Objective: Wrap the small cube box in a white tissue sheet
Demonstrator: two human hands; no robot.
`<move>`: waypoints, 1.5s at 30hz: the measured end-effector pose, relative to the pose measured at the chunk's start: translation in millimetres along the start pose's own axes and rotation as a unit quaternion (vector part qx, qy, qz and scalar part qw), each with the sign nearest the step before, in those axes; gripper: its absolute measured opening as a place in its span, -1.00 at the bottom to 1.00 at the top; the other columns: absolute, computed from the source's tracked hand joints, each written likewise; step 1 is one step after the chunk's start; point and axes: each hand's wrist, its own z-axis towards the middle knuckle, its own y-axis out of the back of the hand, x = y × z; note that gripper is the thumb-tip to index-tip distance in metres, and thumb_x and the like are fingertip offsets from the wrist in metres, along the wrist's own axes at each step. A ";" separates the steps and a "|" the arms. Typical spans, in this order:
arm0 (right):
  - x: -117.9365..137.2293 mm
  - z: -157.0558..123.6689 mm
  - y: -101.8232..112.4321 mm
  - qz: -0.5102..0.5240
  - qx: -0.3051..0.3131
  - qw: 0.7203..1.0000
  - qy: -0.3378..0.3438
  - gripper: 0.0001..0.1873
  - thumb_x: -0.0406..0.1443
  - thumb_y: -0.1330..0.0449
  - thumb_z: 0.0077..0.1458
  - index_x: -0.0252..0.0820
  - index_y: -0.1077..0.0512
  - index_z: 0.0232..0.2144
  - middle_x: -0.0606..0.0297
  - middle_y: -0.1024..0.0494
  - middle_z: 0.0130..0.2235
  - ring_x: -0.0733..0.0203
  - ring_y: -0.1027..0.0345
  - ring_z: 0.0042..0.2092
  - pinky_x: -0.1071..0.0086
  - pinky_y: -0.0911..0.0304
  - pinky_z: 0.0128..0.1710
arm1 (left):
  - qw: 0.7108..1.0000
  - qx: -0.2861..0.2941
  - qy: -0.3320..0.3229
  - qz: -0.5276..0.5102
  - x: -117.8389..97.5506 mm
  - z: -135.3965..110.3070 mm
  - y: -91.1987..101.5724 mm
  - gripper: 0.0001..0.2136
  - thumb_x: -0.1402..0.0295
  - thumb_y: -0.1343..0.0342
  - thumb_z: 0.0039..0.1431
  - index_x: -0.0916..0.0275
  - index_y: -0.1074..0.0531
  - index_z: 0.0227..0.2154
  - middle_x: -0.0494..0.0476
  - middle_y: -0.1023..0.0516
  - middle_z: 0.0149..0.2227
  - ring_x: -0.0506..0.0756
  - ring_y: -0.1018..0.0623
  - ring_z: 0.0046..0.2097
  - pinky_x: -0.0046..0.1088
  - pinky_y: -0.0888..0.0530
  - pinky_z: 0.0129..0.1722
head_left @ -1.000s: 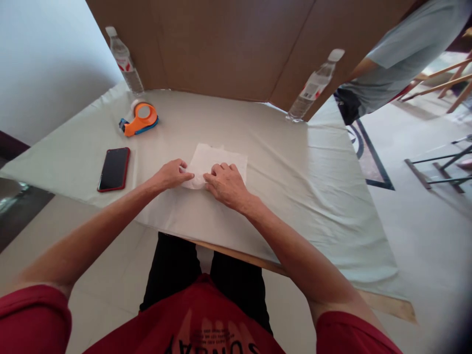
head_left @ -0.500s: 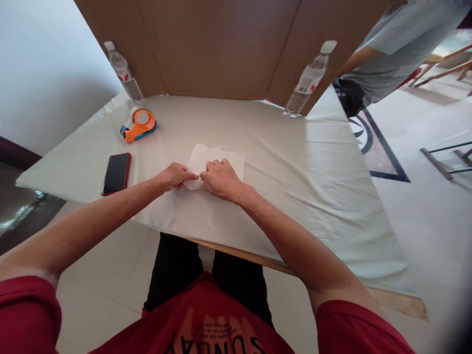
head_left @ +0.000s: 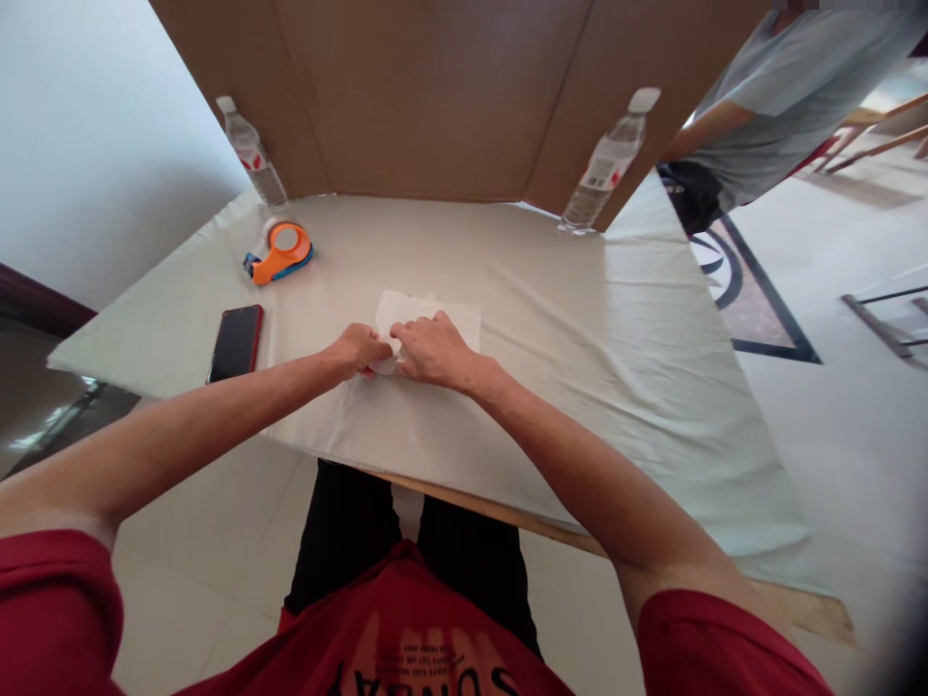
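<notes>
A thin white sheet [head_left: 464, 321], like paper or tissue, lies on the cloth-covered table in front of me. My left hand [head_left: 361, 350] pinches its near left corner between thumb and fingers. Close beside it, my right hand [head_left: 433, 350] bends over the middle of the sheet, its fingers curled and pressed onto the white material. Between the two hands the sheet looks crumpled and slightly raised. My right palm and fingers hide part of it.
An orange and blue tape dispenser [head_left: 281, 253] and a red-edged phone [head_left: 236, 343] lie to the left. Water bottles stand at the back left [head_left: 253, 159] and back right [head_left: 605, 169] before a cardboard screen [head_left: 435, 106]. Beyond it at right is another person [head_left: 775, 126].
My left hand has shifted slightly right, closer to my right hand. The sheet between them is more bunched up than before. The whole view has tilted a little.
</notes>
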 end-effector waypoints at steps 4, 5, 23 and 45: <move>-6.6 -0.9 3.6 0.028 0.023 0.999 0.013 -0.61 -0.25 -0.16 0.20 -0.27 -0.39 0.06 0.04 -0.60 -0.01 -0.04 -0.40 0.00 0.23 0.04 -0.12 | 1.000 0.003 0.018 0.005 -0.6 -4.6 2.2 -0.88 0.50 -0.19 -0.03 0.24 -0.34 -0.51 -0.03 -0.38 -0.60 -0.01 -0.39 -0.54 -0.51 -0.32 -0.57; -7.6 -1.3 3.7 0.027 0.025 0.999 0.014 -0.64 -0.26 -0.15 0.21 -0.25 -0.41 0.04 0.05 -0.60 -0.02 -0.03 -0.39 -0.01 0.23 0.05 -0.13 | 1.000 0.003 0.020 0.004 -0.3 -5.8 3.1 -0.89 0.49 -0.19 -0.01 0.25 -0.34 -0.51 -0.02 -0.38 -0.59 -0.02 -0.39 -0.53 -0.51 -0.32 -0.56; -21.2 -18.0 -0.7 -0.013 -0.035 0.996 0.086 -0.74 -0.26 -0.12 0.30 -0.10 -0.63 -0.18 0.07 -0.55 -0.11 0.07 -0.20 -0.13 0.21 0.15 -0.19 | 0.999 0.021 0.023 -0.042 -14.1 -5.9 3.6 -0.83 0.51 -0.16 0.02 0.22 -0.27 -0.55 -0.07 -0.34 -0.61 -0.04 -0.38 -0.55 -0.54 -0.30 -0.55; -41.9 -54.3 -0.4 0.103 -0.258 0.960 0.009 -0.78 -0.19 -0.21 0.20 -0.16 -0.59 -0.22 0.13 -0.60 -0.11 0.02 -0.34 -0.04 0.13 -0.05 0.01 | 0.978 0.103 -0.176 -0.030 -7.2 -16.5 -4.4 -0.90 0.49 -0.13 -0.04 0.30 -0.52 -0.43 -0.03 -0.43 -0.56 -0.03 -0.41 -0.49 -0.48 -0.47 -0.42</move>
